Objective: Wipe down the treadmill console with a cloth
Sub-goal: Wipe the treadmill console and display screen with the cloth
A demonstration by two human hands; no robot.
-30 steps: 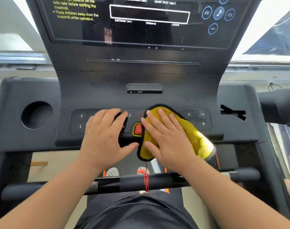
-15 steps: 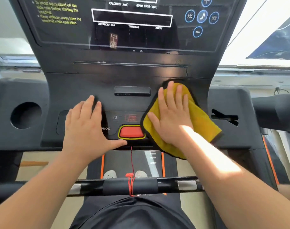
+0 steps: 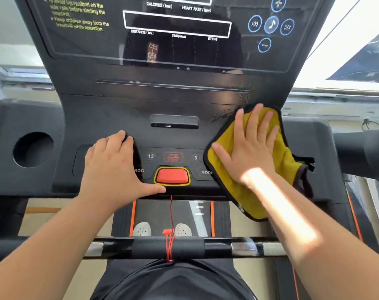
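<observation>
Daylight pours through the windows behind the machine and falls in a bright stripe across the person's right forearm. Below it, the dark treadmill console fills most of the view, with its glossy display panel at the top and a round cup holder at the left. The yellow cloth lies on the console's right side, just right of the key strip, and its lower corner hangs past the console's front edge. The right hand lies flat on it with straight, spread fingers that grasp nothing. This probably spreads the pressure over a wide patch so the cloth slides with the palm rather than bunching. Streaky marks show on the plastic just above the cloth, so the wipe seems aimed that way. The left hand rests open on the left of the key strip, its fingers relaxed and empty and its thumb stretched toward the red stop button without covering it. It looks like a brace for balance while the other arm reaches. A red safety cord hangs from under the button to the handlebar, clear of both hands. Much of the console, including the display, appears yet to be wiped.
</observation>
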